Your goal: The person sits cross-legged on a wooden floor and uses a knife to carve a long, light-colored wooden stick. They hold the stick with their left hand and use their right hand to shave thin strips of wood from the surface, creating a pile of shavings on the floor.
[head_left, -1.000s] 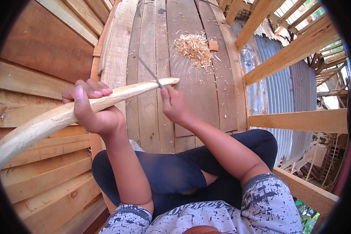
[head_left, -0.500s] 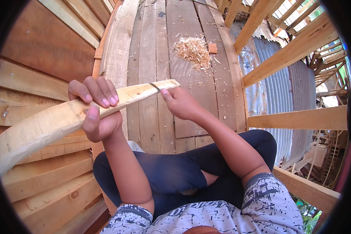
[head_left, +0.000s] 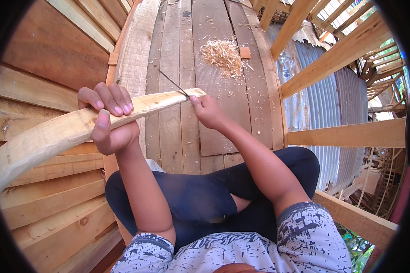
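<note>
- One stick [head_left: 54, 132] runs slantwise through our left hand [head_left: 111, 129]; its thick end reaches past those fingers toward the left rim, its thin tip lies well to their right, just by our right thumb.
- Our left fingers are curled over the upper face, with the thumb against the near edge, so the stick is pinched between them.
- Our right hand [head_left: 208, 111] is closed, its fingers mostly bent out of sight; we take them to be gripping the blade [head_left: 173, 82] by a handle hidden in the fist.
- That blade slants away and leftward from the right thumb, crossing the stick near its tip, its free end standing beyond and to the right of the left fingers. We cannot tell which edge is sharp.
- The blade might skid if it met a hard patch or lay too flat; a stroke running toward the left fingers could then nick one.
- Our right thumb sits close by the blade's base, so a loosened grip could let it slip onto the edge.
- The stick could roll, we judge, since only the left fingers visibly steady it.
- Beyond the right fingers, shavings [head_left: 223, 57] are heaped on the floor [head_left: 214, 136], with a block [head_left: 245, 53] just beside them.
- Our legs [head_left: 191, 195] lie nearer us than either set of fingers, where a dropped blade could land.
</note>
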`<state>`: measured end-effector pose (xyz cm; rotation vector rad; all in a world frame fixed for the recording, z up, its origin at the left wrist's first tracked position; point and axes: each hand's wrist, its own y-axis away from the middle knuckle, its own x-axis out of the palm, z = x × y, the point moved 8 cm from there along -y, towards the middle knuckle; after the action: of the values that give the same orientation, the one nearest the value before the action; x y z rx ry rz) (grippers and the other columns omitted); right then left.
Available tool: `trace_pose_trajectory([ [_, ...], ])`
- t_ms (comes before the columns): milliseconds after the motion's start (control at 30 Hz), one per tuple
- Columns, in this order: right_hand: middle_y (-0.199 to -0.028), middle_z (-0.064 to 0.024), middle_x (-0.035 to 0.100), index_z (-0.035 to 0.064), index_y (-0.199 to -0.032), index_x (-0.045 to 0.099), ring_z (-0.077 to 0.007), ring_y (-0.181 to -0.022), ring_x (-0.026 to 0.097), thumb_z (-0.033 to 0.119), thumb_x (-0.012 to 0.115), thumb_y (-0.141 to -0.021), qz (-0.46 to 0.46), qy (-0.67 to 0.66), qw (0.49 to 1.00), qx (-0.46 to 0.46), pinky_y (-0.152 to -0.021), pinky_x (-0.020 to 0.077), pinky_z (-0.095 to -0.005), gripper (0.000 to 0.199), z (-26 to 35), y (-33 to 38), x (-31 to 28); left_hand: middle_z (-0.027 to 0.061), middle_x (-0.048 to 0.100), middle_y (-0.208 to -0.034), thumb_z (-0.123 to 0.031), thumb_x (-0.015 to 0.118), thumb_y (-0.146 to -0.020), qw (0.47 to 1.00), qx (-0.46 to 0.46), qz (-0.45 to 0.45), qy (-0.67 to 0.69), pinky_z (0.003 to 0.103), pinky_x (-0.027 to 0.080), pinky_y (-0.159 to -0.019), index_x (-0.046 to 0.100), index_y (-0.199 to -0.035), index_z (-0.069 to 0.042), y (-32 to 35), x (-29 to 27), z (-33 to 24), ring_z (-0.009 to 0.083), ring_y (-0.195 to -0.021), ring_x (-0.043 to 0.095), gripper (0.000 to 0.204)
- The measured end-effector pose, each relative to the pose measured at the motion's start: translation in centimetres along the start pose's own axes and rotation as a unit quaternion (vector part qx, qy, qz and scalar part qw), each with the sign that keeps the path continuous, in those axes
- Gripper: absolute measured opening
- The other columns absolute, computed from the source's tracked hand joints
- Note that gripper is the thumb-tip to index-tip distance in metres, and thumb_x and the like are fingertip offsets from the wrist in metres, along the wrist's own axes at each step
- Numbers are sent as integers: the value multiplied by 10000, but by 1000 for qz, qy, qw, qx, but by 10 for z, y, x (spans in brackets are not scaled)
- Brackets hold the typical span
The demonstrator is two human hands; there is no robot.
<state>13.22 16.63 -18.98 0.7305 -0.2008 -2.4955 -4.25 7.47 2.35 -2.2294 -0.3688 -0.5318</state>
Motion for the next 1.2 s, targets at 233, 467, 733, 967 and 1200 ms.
trace_pose_trajectory([
  [233, -728, -298, 643, -59, -769, 657, -468, -717, 645, 347, 423, -1036, 32, 29, 993, -113, -730, 496, -544, 540, 69, 34, -1, 38, 456, -645, -175, 628, -754, 1000, 0, -10, -3, 241, 406, -562, 428, -869, -103, 3, -4, -3, 129, -561, 436, 242],
  [467, -699, -303, 634, -67, -710, 632, -460, -709, 647, 346, 430, -1038, 46, 42, 997, -46, -712, 485, -548, 565, 71, 40, -4, 36, 462, -651, -173, 632, -761, 1000, 3, 3, -6, 246, 408, -569, 439, -876, -107, 1, -3, -5, 127, -570, 440, 234],
  [733, -667, -310, 614, -75, -714, 638, -476, -671, 627, 352, 462, -1025, -6, 57, 998, -7, -638, 477, -549, 557, 46, 25, -11, 39, 463, -649, -175, 627, -759, 1000, -2, -2, -13, 244, 404, -560, 444, -874, -104, 2, -5, -3, 129, -566, 448, 227],
  [967, -686, -321, 619, -79, -712, 640, -488, -705, 634, 340, 453, -1021, -15, 38, 996, -77, -688, 493, -557, 553, 18, 0, -12, 40, 453, -637, -173, 620, -754, 1000, 4, -1, -4, 246, 403, -549, 447, -873, -99, -1, -1, -2, 131, -551, 437, 223],
  [1200, -678, -302, 622, -57, -700, 648, -474, -706, 638, 347, 461, -1020, 6, 34, 996, -82, -675, 499, -550, 548, 62, 39, -2, 44, 457, -641, -176, 620, -761, 1000, -1, -10, -8, 248, 406, -554, 452, -879, -96, 4, -4, -5, 135, -562, 442, 220],
])
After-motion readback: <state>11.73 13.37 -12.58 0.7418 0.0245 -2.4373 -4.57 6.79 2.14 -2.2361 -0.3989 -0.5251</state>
